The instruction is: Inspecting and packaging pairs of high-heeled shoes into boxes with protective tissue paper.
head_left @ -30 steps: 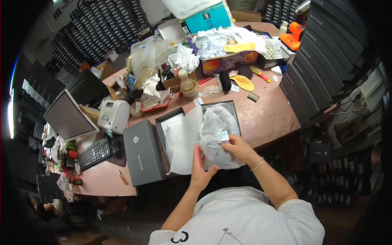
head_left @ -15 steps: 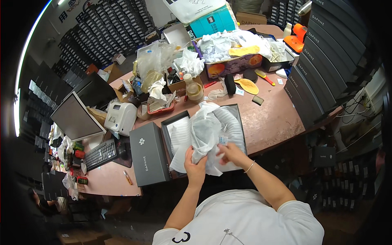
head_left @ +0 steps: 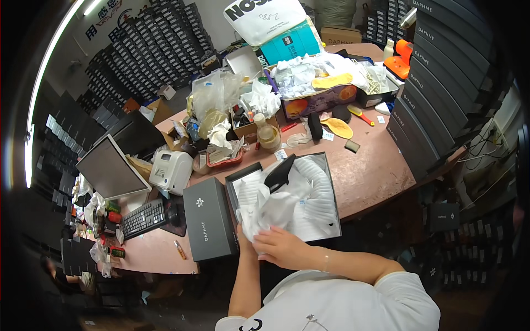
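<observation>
A black shoe pokes out of crumpled white tissue paper, tilted over an uncovered shoe box. My left hand grips the wrapped shoe from its near left side; the paper and my other hand hide most of its fingers. Across the near end of the bundle lies my right hand, its fingers closed over the tissue paper. White ribbed foam wrap lines the right part of the box. Against the box's left side stands a dark grey lid.
A tall stack of dark shoe boxes rises at the right. Left are a keyboard, a monitor and a white label printer. Behind the box stand a glue jar and a carton of tissue. A small cutter lies near the front edge.
The black shoe now shows at the far end of the paper. My right hand has moved left onto the bundle, and the bundle has come nearer me. The view has shifted slightly.
</observation>
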Action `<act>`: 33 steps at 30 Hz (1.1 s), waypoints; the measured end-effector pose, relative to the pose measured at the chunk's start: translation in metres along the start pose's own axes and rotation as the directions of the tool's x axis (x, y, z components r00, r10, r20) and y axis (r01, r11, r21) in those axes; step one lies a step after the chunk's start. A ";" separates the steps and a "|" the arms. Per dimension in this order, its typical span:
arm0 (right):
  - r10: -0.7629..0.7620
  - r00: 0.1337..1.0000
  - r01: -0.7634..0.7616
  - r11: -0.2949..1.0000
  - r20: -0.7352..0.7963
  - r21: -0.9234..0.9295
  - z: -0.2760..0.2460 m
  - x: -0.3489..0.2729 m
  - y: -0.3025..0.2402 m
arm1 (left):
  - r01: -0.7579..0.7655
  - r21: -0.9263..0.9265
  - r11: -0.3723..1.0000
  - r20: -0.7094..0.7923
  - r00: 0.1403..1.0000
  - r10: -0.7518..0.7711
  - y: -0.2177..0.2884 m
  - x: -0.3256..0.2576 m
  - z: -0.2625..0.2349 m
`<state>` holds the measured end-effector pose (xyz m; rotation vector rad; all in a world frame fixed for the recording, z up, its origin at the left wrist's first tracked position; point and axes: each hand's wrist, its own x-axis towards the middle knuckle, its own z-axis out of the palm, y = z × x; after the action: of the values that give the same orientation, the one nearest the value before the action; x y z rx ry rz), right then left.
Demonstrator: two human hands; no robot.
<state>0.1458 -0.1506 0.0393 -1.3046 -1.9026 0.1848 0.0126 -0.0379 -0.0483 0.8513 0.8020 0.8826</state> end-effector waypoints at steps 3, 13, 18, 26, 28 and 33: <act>-0.086 0.963 0.007 0.955 -0.256 -0.298 -0.075 0.019 0.030 | 0.251 -0.311 0.917 0.190 0.962 -0.199 0.047 -0.014 0.002; 0.408 0.856 -0.363 0.035 0.318 0.931 -0.117 -0.025 0.090 | -0.362 0.486 0.795 0.272 0.928 0.256 0.051 0.032 0.001; 0.670 0.670 -0.380 -0.060 0.319 0.923 -0.066 -0.046 0.111 | -0.031 -0.537 0.843 0.092 0.991 0.094 0.056 0.040 0.025; 0.919 0.386 -0.264 0.029 0.078 0.964 -0.091 -0.029 0.131 | -0.619 0.558 0.553 0.001 0.667 0.745 0.086 0.070 -0.095; 0.938 0.319 -0.244 0.222 -0.138 0.944 -0.103 -0.037 0.148 | -0.605 0.768 0.210 0.212 0.550 0.808 0.095 0.075 -0.082; 0.890 0.403 -0.297 0.345 -0.211 0.890 -0.132 -0.045 0.154 | -0.537 0.810 -0.236 0.587 0.744 0.320 0.070 0.063 0.019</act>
<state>0.3527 -0.1583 0.0231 -1.1964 -0.3633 0.7241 0.0321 0.0386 0.0064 2.7711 0.9486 0.6584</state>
